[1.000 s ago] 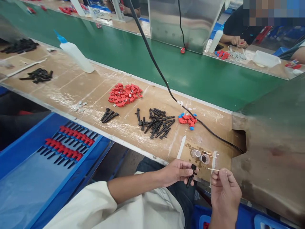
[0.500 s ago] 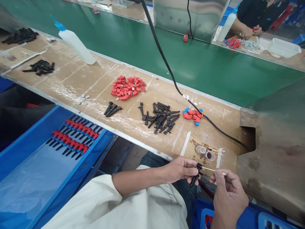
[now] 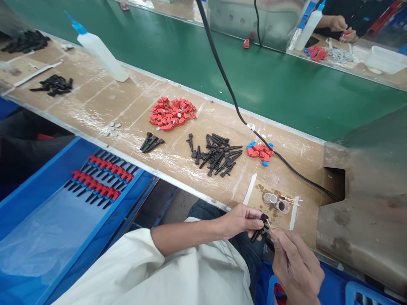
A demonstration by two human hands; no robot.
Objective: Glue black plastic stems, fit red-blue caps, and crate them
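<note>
Between its thumb and fingers, my left hand (image 3: 244, 222) grips a small black plastic part (image 3: 259, 228), held at a slant above my lap. My right hand (image 3: 295, 258) pinches a thin cotton swab (image 3: 269, 223), whose far end meets the top of the black part or lies right beside it. Just beyond my hands, two small clear cups stand on a stained sheet: a pale cup (image 3: 270, 198) and a cup with dark contents (image 3: 282, 206). Several more swabs (image 3: 294, 202) lie next to them.
Piles of black parts (image 3: 218, 154), red parts (image 3: 171, 113) and red-blue pieces (image 3: 260, 151) lie along the bench. A black cable (image 3: 229, 80) crosses it. A white squeeze bottle (image 3: 103, 57) stands at the back. A blue tray (image 3: 41, 250) holds assembled pieces. Across the green belt (image 3: 178, 51) a person works.
My right hand has moved left, closer to the black part, and the swab now stands steeper. My left hand still holds the part. The view has shifted slightly.
</note>
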